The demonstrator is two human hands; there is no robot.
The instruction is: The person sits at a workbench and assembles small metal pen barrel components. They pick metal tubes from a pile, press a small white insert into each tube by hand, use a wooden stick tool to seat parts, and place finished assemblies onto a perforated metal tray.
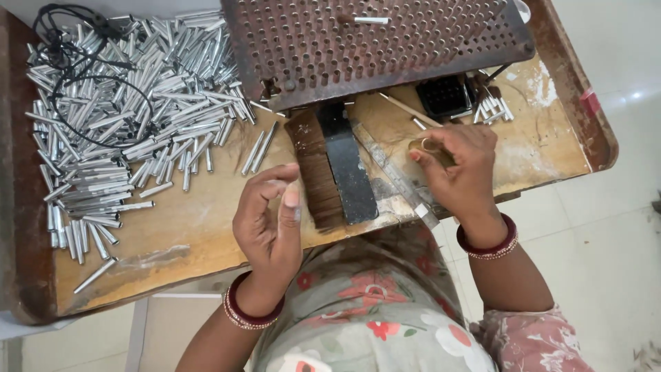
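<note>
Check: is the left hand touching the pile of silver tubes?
No. The left hand hovers empty beside the brown bristle bundle, apart from the silver tubes.

A single head-worn camera looks steeply down, close over the wooden worktable [206, 227] and the person's lap
</note>
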